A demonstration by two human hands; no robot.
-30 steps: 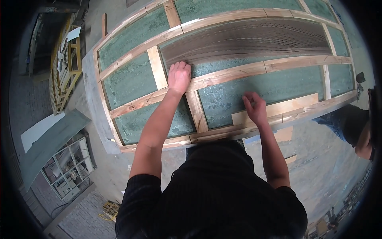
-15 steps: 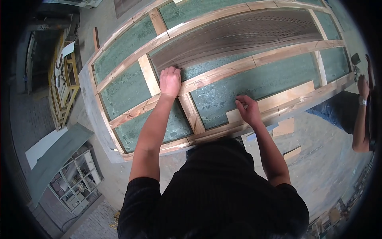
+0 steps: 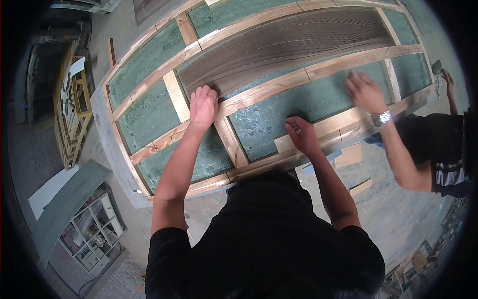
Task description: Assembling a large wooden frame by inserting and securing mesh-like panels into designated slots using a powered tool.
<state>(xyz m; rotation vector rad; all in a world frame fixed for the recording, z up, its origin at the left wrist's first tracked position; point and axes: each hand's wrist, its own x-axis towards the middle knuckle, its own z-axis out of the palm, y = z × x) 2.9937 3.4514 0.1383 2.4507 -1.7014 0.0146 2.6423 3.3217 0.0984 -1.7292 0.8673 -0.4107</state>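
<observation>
A wooden frame [image 3: 271,89] divides a mottled green panel [image 3: 259,127] into several compartments. In a long middle one lies a brown sheet [image 3: 289,52] with rows of slits, resembling honeycomb cardboard. My left hand [image 3: 204,107] bends its fingers over that sheet's near left corner, its wrist above a wooden rail. Over the nearest compartment my right hand [image 3: 302,135] has its fingers curled together; anything in them is too small to make out. Beside it, a pale flat wood strip [image 3: 336,123] lies along the frame's near rail.
A co-worker's hand [image 3: 368,93] with a metal watch reaches over the panel from the right. Beyond the panel's right end, another hand [image 3: 447,79] is near a small dark tool. A yellow metal rack [image 3: 82,87] and a white gridded frame [image 3: 97,229] stand left.
The co-worker's watch-wearing hand has swung in from the right edge to over the panel. My hands keep nearly the same places on the frame; the whole view has shifted slightly.
</observation>
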